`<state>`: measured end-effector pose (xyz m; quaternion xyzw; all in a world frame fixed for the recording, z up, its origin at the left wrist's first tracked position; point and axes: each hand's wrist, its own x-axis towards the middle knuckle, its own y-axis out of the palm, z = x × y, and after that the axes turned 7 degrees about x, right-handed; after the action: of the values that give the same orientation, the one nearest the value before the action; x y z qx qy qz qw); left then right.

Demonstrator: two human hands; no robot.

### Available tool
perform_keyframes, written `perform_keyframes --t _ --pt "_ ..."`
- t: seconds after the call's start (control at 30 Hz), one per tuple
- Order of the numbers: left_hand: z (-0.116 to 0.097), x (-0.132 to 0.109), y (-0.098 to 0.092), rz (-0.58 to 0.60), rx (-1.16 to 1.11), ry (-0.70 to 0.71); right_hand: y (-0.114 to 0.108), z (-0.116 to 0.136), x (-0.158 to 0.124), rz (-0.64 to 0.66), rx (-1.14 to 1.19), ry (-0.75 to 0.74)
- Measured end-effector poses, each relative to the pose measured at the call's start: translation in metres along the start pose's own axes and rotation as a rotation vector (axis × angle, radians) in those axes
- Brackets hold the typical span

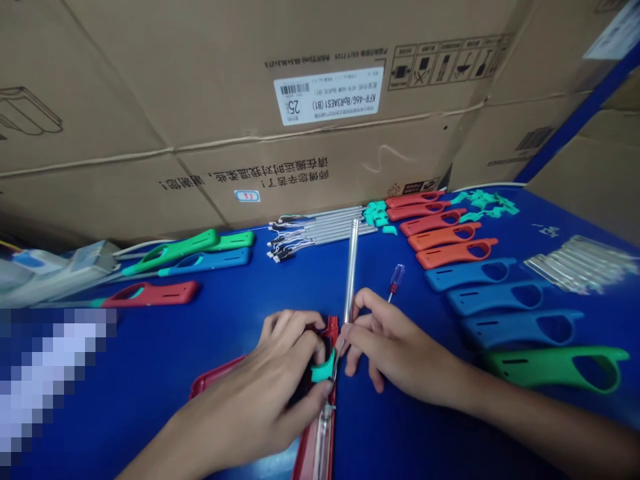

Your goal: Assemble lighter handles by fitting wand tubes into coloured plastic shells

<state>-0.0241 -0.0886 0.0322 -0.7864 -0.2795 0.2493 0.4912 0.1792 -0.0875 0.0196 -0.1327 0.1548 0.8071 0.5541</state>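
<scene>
**Left hand (260, 380) clamps a long red plastic handle shell (215, 372); right hand (400, 340) pinches a slim silver metal tube (351, 267)**

The left hand is closed firmly, its fingers curled over the raised end of the shell and a small teal plastic clip (323, 368) showing between finger and thumb. Part of the shell is hidden under that hand. It lies on a blue tabletop (150, 400), one length running toward the bottom of the view.

The right hand makes a narrow pinch at the foot of the tube, which stands almost upright, tilted slightly, just above the shell. A small screwdriver with a clear blue handle and red band (396, 279) sticks up behind the right hand's knuckles. Its shaft goes out of sight there, so whether the hand grips it cannot be told.

Farther up the table, rows of matching shells lie side by side: orange-red ones (440, 233), blue ones (500, 300) and a green one (555, 367) to the right, and green, blue and red ones (170, 252) to the left. Between them sits a bundle of silver tubes with wire ends (320, 230), beside a heap of teal clips (377, 213). A stack of bare silver tubes (580, 263) lies at the right. Brown cardboard cartons (250, 100) stand behind the table.
</scene>
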Motion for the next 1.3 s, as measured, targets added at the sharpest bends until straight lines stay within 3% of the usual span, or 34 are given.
perform_keyframes --t 0.53,0.67,0.8,1.3 --pt "0.011 0.006 0.0 -0.101 0.055 -0.02 0.005 0.004 0.0 0.056 0.308 -0.073" --pt "0.011 0.006 0.0 -0.12 0.079 -0.026 0.004 0.007 -0.001 0.019 0.318 -0.01" --pt "0.012 0.005 0.001 -0.122 0.127 0.054 0.004 0.01 -0.002 0.017 0.365 0.03" --pt "0.017 0.005 0.003 -0.121 0.167 0.103 -0.001 0.009 0.001 0.003 0.396 -0.177"
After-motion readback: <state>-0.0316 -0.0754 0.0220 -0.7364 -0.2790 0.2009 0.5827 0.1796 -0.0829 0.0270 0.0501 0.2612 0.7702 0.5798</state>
